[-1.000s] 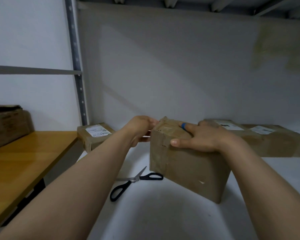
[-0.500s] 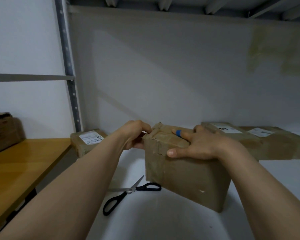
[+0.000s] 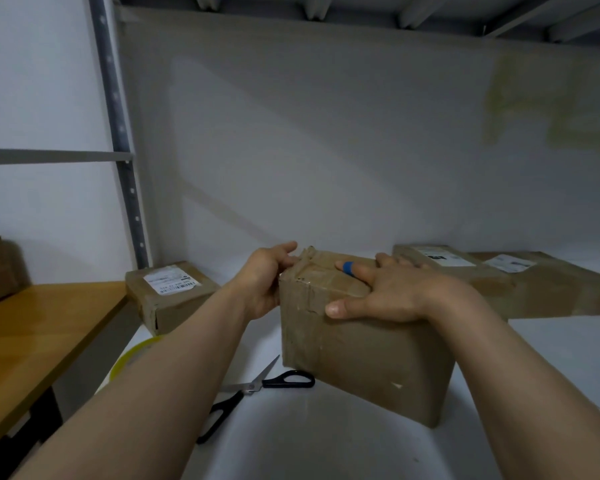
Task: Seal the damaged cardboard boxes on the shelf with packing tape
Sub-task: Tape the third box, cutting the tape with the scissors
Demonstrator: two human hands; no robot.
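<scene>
The cardboard box [image 3: 361, 341] is standing on the white shelf [image 3: 326, 445] in the near middle, tilted a little, with glossy packing tape already lying across its top. The right hand [image 3: 395, 294] is lying flat on that top with fingers spread, a blue band on one finger, thumb hooked over the near upper edge; its grip is open and pressing, not pinching anything. The left hand [image 3: 267, 278] is curling around the far left corner of the box, fingers folded toward the crumpled tape end there. Whether it is pinching the tape or only pressing it down I cannot tell.

Compared with a second ago, the left hand is sitting slightly higher on the corner and its fingers are reaching further over the top edge, while the right hand is staying planted in much the same place. The view is also dipping, so a yellowish tape roll [image 3: 132, 355] is now showing at the left, just behind the left forearm. That suggests the strip is being smoothed down over the corner, so this box is probably close to sealed.

The scissors [image 3: 257, 393] are lying just left of the box. Another box [image 3: 170, 292] is sitting at the far left and two labelled boxes [image 3: 499, 275] far right.
</scene>
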